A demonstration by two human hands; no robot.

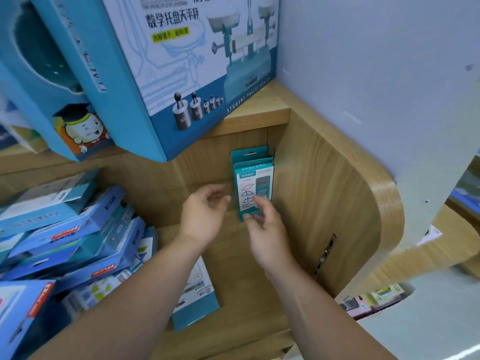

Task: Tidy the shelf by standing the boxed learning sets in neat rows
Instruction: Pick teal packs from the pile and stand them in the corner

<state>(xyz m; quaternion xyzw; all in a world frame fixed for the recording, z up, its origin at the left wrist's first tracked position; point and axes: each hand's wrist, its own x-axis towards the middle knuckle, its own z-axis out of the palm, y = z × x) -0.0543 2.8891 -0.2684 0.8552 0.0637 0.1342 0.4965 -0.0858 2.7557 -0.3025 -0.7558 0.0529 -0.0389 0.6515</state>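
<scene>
Two or three slim teal boxed sets [253,178] stand upright in the back right corner of the wooden shelf [249,255], one behind the other. My right hand [265,229] is just in front of the lower part of the front box, fingers loosely bent and blurred; whether they touch it is unclear. To the left of the boxes my left hand [205,211] hovers with relaxed, curled fingers, holding nothing. A flat teal-and-white box [194,294] lies on the shelf floor under my left forearm.
A jumbled heap of several blue boxes [72,235] fills the left of the shelf. Large balance-scale boxes [192,68] stand on the shelf above and overhang. The rounded wooden side panel [337,203] closes the right.
</scene>
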